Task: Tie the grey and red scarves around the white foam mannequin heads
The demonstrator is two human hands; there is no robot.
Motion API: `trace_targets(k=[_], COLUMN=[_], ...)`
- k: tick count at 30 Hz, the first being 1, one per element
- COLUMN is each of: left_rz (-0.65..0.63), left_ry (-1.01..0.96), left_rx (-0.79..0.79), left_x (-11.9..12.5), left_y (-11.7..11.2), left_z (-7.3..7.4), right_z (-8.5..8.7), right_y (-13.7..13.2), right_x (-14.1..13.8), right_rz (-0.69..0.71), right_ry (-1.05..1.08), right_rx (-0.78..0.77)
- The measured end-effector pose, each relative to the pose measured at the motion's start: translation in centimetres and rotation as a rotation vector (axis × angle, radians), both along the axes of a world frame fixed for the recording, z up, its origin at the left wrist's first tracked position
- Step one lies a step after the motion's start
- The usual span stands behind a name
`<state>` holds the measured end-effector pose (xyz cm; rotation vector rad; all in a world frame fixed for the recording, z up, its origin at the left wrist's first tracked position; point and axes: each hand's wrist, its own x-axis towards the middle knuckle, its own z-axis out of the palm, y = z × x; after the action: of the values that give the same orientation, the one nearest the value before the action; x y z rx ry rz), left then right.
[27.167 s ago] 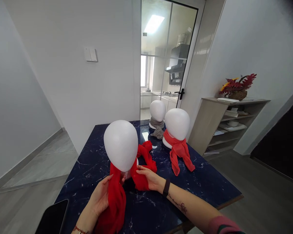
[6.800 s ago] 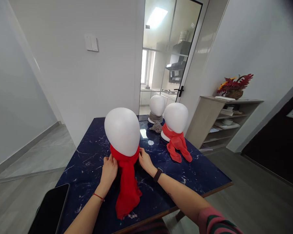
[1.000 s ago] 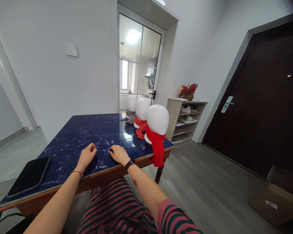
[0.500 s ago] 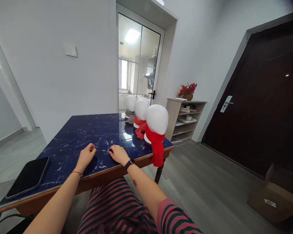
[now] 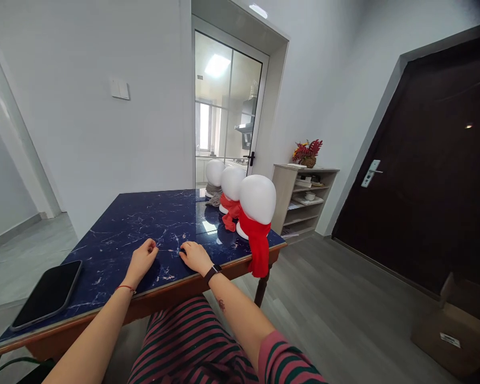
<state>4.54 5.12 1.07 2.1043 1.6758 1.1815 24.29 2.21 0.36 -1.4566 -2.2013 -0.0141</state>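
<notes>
Resting on the desk point(image 5: 144, 218) near its front edge, both of the person's hands are idle. The left hand point(image 5: 141, 261), lower middle of the frame, has its grip curled into a loose fist around nothing. The right hand point(image 5: 196, 257), just beside it but not touching, has its grip relaxed open, fingers bent lightly onto the marble. So honestly this reads like a pause, with nothing in hand at all.

Closest thing to them is the white foam head point(image 5: 258, 198) at the desk's right front corner, just right of centre in the frame. It's upright, with a red scarf point(image 5: 259, 246) wrapped round its neck and the tail hanging over the desk edge. Looks done to me. Any reach for it would suit the right hand, and it'd want a soft pinch, since the head looks light enough to tip.

Behind it in a row are a second head point(image 5: 231, 182) with its own red scarf, then a third head point(image 5: 215, 172) with a grey one. A black phone point(image 5: 47, 293) lies flat at lower left.

The desk is glossy dark blue marble with white veins and wood trim. The room has white walls, a glass door point(image 5: 226, 112) to a kitchen at top centre, a low shelf unit point(image 5: 304, 200) with a flower basket point(image 5: 307, 152) on it, a dark door point(image 5: 432, 176) on the right, and a cardboard box point(image 5: 452, 325) on the grey floor at lower right.
</notes>
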Motion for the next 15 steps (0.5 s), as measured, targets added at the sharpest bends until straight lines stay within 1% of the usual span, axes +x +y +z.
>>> trace_targets(k=[7,15], left_rz=[0.01,-0.002], left_ry=[0.005,-0.011], left_rx=[-0.021,-0.031], left_x=[0.13,-0.01], left_y=[-0.4,0.05], left_z=[0.31,-0.14], right_z=[0.14,-0.16], right_y=[-0.05,0.17], right_x=[0.01,0.03], right_rz=[-0.005,-0.001], right_ry=[-0.001,0.0], right_rx=[-0.012,0.002])
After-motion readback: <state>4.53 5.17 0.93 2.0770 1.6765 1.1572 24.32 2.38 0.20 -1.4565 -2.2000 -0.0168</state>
